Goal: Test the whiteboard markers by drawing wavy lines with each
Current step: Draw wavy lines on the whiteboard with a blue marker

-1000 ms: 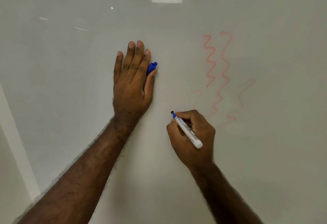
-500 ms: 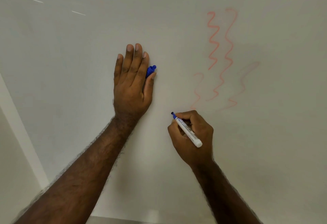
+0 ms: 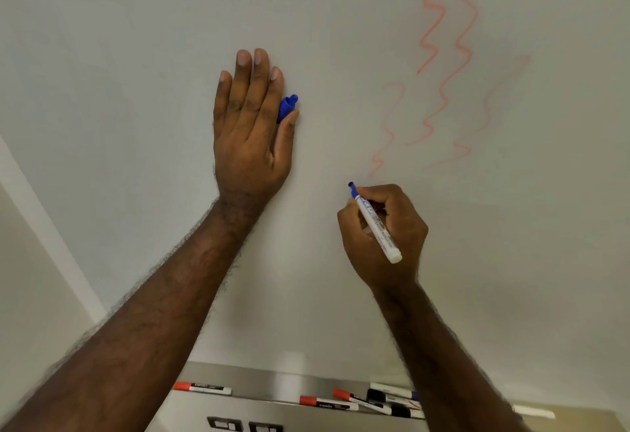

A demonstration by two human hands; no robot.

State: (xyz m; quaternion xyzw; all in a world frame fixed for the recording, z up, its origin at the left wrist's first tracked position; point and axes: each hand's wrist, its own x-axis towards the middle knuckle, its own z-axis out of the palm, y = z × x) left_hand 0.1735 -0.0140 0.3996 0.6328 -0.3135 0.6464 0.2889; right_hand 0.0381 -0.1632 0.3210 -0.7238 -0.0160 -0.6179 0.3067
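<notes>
Right hand (image 3: 383,237) pinches blue marker (image 3: 375,223); left hand (image 3: 252,125), fingers together, pins cap (image 3: 288,107); weak tip pressure may skip ink.

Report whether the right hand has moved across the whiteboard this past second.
No. The right hand keeps its marker tip below-left of the lower end of the faint red line.
</notes>
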